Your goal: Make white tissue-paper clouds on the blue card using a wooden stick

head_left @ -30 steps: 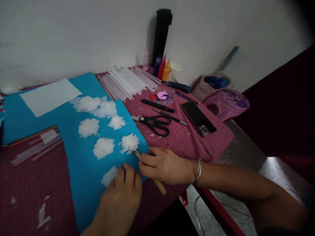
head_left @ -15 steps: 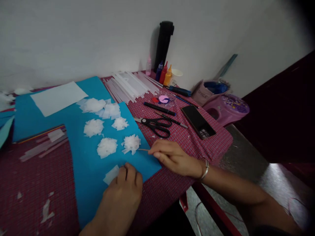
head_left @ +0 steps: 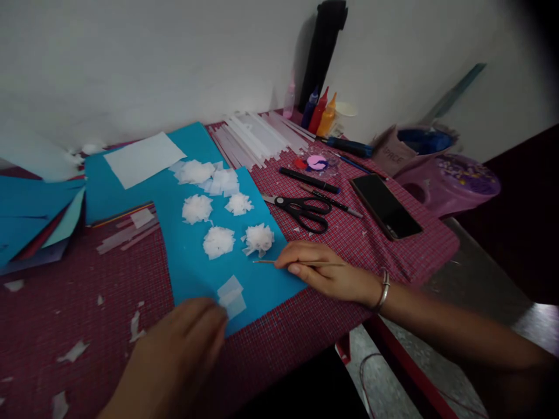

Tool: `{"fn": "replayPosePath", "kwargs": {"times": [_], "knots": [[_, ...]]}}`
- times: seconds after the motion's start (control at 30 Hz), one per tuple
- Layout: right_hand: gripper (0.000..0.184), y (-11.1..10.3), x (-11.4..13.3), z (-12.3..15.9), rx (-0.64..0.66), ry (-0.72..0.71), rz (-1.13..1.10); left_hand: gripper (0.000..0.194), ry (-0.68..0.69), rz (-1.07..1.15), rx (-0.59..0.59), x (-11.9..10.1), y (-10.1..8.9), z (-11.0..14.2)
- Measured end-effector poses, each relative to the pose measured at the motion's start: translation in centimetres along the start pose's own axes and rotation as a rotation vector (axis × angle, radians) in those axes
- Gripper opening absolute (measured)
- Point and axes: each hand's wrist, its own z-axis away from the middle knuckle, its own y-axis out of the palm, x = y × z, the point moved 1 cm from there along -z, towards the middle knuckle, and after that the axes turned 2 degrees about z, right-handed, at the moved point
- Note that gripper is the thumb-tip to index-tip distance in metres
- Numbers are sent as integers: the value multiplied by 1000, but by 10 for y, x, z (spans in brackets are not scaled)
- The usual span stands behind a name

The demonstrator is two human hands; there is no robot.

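My right hand (head_left: pixel 325 272) pinches a wooden craft stick (head_left: pixel 264 262), seen edge-on, with its tip over the blue sheet (head_left: pixel 190 282) just below a ruffled white paper puff (head_left: pixel 258 238). My left hand (head_left: pixel 174 346), slightly blurred, is at the sheet's near left edge. Its fingers are curled together and the fingertips are hidden. Beside them lie overlapping thin white paper squares (head_left: pixel 232 298) on the sheet. Several more white puffs, such as this paper puff (head_left: pixel 219 242), rest farther up the sheet.
Scissors (head_left: pixel 301 209), a black marker (head_left: pixel 309 180), a pen (head_left: pixel 336 202) and a phone (head_left: pixel 386 206) lie right of the sheet. White strips (head_left: pixel 257 137), paint bottles (head_left: pixel 322 113) and a paint palette (head_left: pixel 315 163) are behind. Paper scraps (head_left: pixel 136 327) lie at left.
My left hand has moved left off the white squares, uncovering them. My right hand has turned the stick from flat to edge-on and shifted its grip. The view has swung left.
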Motion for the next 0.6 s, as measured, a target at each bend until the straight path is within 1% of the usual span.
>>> {"fn": "replayPosePath", "kwargs": {"times": [0.07, 0.1, 0.17, 0.27, 0.37, 0.47, 0.6], "knots": [[20, 3, -2, -1, 33, -19, 16, 14, -133, 99, -6, 16, -6, -15], [20, 4, -2, -1, 47, -34, 18, 13, -181, 141, 7, 22, -5, -21], [20, 5, -2, -3, 69, -64, 19, 13, -235, 192, 57, 29, 1, -29], [21, 7, -2, -3, 78, -82, 34, 14, -250, 204, 135, 33, 10, -34], [21, 7, -2, -3, 43, -68, 82, 14, -233, 232, 208, 33, 13, -37], [22, 7, -3, -2, -19, -68, 128, 18, -243, 305, 189, 32, 9, -38], [22, 5, -3, 0, -95, -63, 144, 21, -335, 484, 157, 34, -4, -37]]}}
